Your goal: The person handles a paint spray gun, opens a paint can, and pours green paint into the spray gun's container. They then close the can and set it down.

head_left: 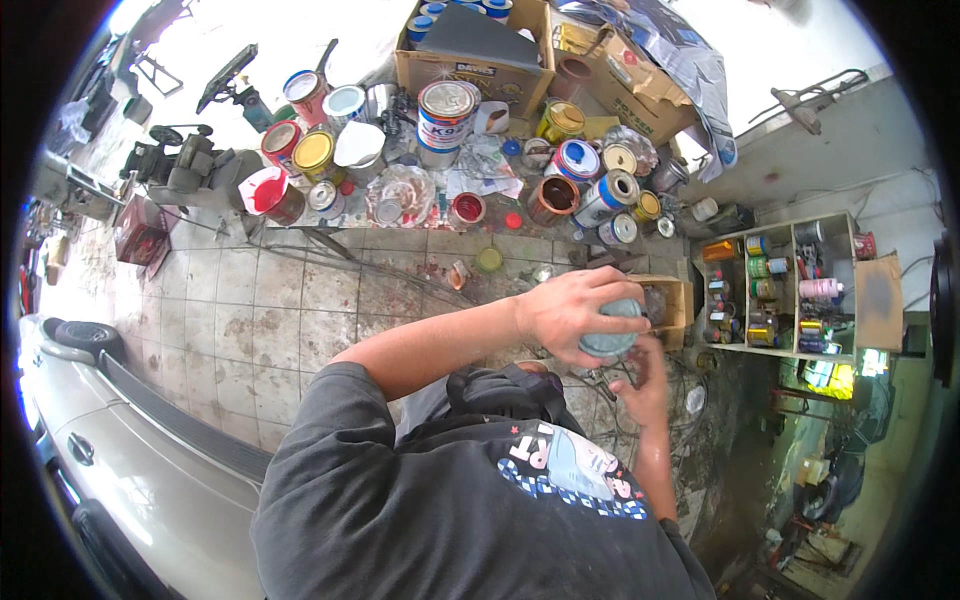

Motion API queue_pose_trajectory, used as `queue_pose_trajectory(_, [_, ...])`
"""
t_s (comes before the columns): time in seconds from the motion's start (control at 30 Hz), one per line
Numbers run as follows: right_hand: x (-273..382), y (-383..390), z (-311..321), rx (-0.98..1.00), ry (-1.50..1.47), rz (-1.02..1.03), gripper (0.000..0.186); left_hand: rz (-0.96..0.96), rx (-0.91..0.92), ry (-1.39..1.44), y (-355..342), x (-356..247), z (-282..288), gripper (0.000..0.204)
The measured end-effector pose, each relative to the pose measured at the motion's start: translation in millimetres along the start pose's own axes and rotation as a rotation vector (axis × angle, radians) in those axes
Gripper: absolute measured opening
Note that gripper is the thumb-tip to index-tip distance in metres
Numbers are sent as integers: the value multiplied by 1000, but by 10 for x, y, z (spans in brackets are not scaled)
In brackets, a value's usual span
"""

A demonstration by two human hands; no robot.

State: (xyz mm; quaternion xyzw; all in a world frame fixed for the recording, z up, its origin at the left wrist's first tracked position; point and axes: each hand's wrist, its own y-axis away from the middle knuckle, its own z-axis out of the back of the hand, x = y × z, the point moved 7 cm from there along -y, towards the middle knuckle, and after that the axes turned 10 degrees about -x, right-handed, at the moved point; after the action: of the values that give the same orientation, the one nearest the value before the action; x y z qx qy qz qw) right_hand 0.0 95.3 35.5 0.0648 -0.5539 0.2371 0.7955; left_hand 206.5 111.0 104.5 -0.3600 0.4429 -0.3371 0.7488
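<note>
My left hand (585, 315) is wrapped over a grey-green round cup (608, 335), its fingers spread across the top and side. I cannot tell whether the cup is part of a larger tool. Just below and to the right of it, my right hand (645, 385) is raised with thumb and fingers curved. Its fingertips are blurred and partly hidden by the cup, so any hold there does not show. Dark hose-like shapes and small metal parts lie under the cup, hard to make out.
A bench ahead is crowded with paint cans (447, 115), lids and a cardboard box (475, 75). A shelf unit (795, 290) with cans and bottles stands at right, behind an open carton (670, 310). A silver vehicle (150, 450) is at left; a hose (390, 275) crosses the tiled floor.
</note>
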Motion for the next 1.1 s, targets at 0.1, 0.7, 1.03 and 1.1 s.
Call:
queue_pose_trajectory(0.1, [336,-314,-47,-87,103,98,84,-62,-7,80,-109,-133,32,67])
queue_pose_trajectory(0.7, [-144,-1027,-524,-592,31,370,93,971,-768,-73,541,976,682,46])
queue_pose_trajectory(1.03, [-200,-1034,-440,-465,97,490,100,1622,-1538,772,2945,2147,1186,62])
queue_pose_trajectory(1.1, [-160,-1101,-457,-457,101,484,100,1632,-1545,703,3065,2485,1342,62])
